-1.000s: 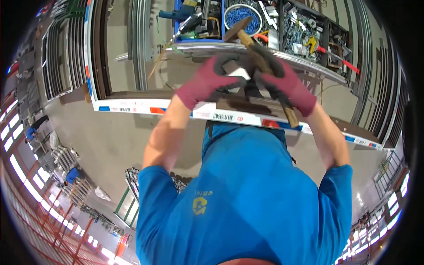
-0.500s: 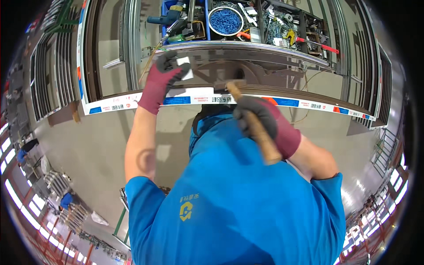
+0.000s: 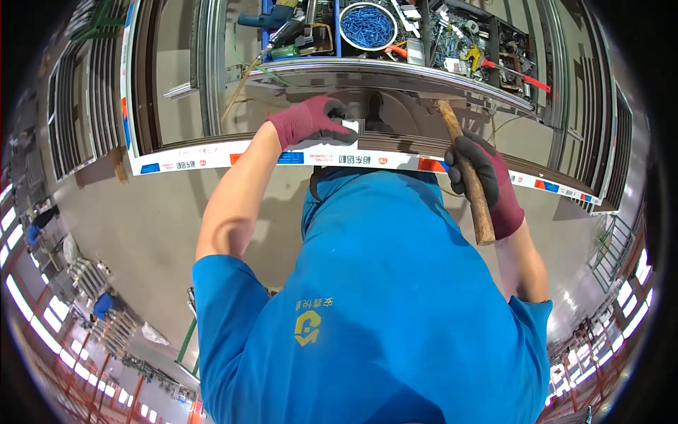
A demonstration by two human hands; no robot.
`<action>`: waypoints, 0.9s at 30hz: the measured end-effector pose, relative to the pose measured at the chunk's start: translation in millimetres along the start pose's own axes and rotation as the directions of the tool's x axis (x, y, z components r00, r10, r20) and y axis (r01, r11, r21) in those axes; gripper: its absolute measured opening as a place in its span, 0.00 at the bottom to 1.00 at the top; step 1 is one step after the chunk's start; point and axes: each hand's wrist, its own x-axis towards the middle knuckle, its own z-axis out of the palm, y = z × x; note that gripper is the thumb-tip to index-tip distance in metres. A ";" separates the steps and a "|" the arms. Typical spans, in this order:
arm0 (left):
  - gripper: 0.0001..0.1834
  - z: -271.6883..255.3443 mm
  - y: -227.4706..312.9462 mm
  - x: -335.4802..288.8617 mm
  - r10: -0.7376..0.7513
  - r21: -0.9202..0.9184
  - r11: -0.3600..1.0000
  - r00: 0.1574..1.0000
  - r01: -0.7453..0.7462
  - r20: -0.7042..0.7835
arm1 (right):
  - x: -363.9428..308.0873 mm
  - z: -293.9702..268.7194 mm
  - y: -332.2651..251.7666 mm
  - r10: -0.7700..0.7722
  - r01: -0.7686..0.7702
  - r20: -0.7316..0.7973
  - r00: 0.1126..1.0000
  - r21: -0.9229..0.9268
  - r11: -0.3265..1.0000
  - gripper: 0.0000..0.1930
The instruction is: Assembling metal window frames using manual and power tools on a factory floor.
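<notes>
My left hand [image 3: 314, 124], in a maroon and black work glove, is closed on a small white block [image 3: 350, 128]. It holds the block at the inner side of the near rail of a dark brown metal frame [image 3: 244, 140]. A printed white film strip [image 3: 404, 162] covers that rail's near face. Over the rail's right half, my gloved right hand [image 3: 487, 177] is wrapped round the wooden handle of a hammer [image 3: 480, 215]. The handle slants, its far end over the brown panel; the hammer's head barely shows there.
Beyond the panel stand a blue tray [image 3: 337, 32] with a power drill [image 3: 272, 17] and tools, a round tub [image 3: 344, 34] of blue screws, and dark compartments of loose hardware [image 3: 452, 42]. A red-handled tool [image 3: 526, 76] sticks out at right. More frames [image 3: 85, 106] stand at left.
My left hand has moved right and nearer with the white block, down to the frame rail. My right hand has carried the hammer to the right, away from the rail's middle.
</notes>
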 end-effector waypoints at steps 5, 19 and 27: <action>0.27 -2.7 -6.1 0.6 -0.019 0.009 1.000 1.000 0.019 -0.022 | 29.1 -7.8 -21.8 -0.157 0.181 0.128 0.979 -0.206 0.962 0.32; 0.34 -10.5 5.9 4.5 -0.094 0.071 0.993 0.996 0.093 0.006 | 140.2 -32.3 -29.1 -0.025 0.222 0.364 0.931 -0.510 0.831 0.17; 0.31 -12.9 13.4 1.5 -0.157 0.010 0.988 0.987 0.157 0.030 | 153.2 -11.3 -22.3 0.093 0.370 0.444 0.891 -0.830 0.418 0.24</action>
